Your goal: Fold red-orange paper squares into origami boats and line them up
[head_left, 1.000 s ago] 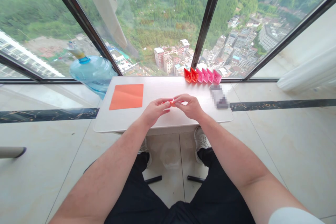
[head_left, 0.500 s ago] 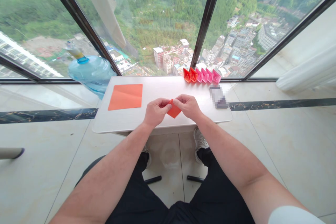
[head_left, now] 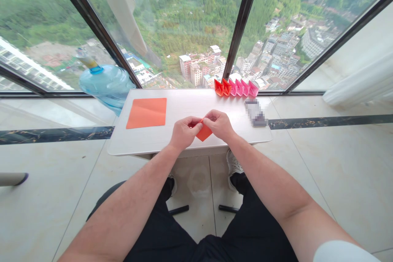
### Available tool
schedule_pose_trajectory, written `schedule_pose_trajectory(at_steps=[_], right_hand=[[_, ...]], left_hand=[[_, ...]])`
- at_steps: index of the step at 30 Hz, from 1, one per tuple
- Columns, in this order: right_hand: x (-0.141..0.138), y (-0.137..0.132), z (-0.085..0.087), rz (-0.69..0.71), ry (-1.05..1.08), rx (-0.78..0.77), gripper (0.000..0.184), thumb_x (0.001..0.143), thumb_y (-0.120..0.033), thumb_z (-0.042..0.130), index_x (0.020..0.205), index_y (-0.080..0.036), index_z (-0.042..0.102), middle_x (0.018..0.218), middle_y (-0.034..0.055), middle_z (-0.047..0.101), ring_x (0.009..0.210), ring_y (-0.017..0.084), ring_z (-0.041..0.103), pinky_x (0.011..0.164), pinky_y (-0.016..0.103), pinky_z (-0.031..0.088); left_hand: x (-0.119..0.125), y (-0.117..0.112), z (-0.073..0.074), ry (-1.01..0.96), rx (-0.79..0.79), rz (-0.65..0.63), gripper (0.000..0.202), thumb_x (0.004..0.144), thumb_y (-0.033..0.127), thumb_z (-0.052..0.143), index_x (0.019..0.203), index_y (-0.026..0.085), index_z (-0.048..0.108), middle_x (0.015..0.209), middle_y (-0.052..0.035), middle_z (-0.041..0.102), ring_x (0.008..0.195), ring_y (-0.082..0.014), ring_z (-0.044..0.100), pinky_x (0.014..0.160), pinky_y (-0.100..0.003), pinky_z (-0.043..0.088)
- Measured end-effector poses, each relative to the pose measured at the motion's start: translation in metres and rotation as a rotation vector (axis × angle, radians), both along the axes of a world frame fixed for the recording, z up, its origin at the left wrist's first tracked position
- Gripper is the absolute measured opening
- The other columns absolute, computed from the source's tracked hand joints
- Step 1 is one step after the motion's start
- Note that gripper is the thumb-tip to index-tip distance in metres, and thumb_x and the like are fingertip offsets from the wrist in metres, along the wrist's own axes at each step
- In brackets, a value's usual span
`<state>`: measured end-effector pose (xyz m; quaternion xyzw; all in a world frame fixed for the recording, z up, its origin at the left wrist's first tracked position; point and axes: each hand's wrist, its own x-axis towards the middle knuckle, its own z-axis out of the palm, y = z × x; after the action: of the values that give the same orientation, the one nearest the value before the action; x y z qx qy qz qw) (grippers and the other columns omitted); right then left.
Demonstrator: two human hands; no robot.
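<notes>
Head view, the only one on my feed: above the near side of the white table (head_left: pixel 176 104), close to its front edge, I have both hands on a small folded orange paper (head_left: pixel 205 133). The left hand (head_left: pixel 183 132) and the right hand (head_left: pixel 220 124) are each closed to a tight pinch, thumb against finger, meeting at the paper's upper corner, with its lower point free. I can't tell whether that point touches the tabletop. Toward the table's left end lies a flat orange sheet (head_left: pixel 147 112); along its far edge, right of the middle, stand red paper pieces (head_left: pixel 222 88) and pink paper pieces (head_left: pixel 244 88) in a row. A pixelated object (head_left: pixel 256 113) sits at the table's right end.

To work this corner well, I'd keep both thumbs close together, square up the layers before pressing, and squeeze evenly; pulling the hands apart could skew the fold or tear the paper.
</notes>
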<state>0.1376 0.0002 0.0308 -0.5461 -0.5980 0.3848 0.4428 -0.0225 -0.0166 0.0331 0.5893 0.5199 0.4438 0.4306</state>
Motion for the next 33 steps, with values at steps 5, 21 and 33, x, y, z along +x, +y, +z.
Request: schedule_pose_trajectory(at_steps=[5, 21, 33], right_hand=[[0.0001, -0.0017, -0.0007, 0.006, 0.011, 0.028, 0.011, 0.075, -0.031, 0.062, 0.071, -0.02, 0.064, 0.067, -0.0021, 0.066, 0.066, 0.014, 0.061, 0.062, 0.026, 0.048], [0.0049, 0.0027, -0.0041, 0.015, 0.06, 0.058, 0.016, 0.074, -0.034, 0.069, 0.075, -0.021, 0.061, 0.071, -0.0021, 0.065, 0.067, 0.014, 0.059, 0.065, 0.028, 0.049], [0.0036, 0.003, -0.0011, 0.057, 0.144, -0.039, 0.016, 0.071, -0.033, 0.07, 0.078, -0.019, 0.068, 0.073, 0.0007, 0.071, 0.069, 0.016, 0.064, 0.065, 0.028, 0.051]], left_hand=[[0.0013, 0.0027, -0.0027, -0.255, -0.302, -0.079, 0.04, 0.072, 0.047, 0.076, 0.097, 0.017, 0.071, 0.082, -0.0061, 0.074, 0.078, -0.0231, 0.07, 0.069, -0.039, 0.059], [-0.0035, 0.0047, -0.0042, 0.017, -0.088, 0.002, 0.016, 0.069, 0.032, 0.073, 0.077, 0.019, 0.07, 0.073, 0.0004, 0.071, 0.07, -0.0165, 0.062, 0.066, -0.028, 0.047], [-0.0027, 0.0045, -0.0044, -0.042, -0.096, 0.0, 0.016, 0.068, 0.032, 0.074, 0.076, 0.018, 0.071, 0.073, -0.0001, 0.071, 0.07, -0.0165, 0.062, 0.065, -0.027, 0.047]])
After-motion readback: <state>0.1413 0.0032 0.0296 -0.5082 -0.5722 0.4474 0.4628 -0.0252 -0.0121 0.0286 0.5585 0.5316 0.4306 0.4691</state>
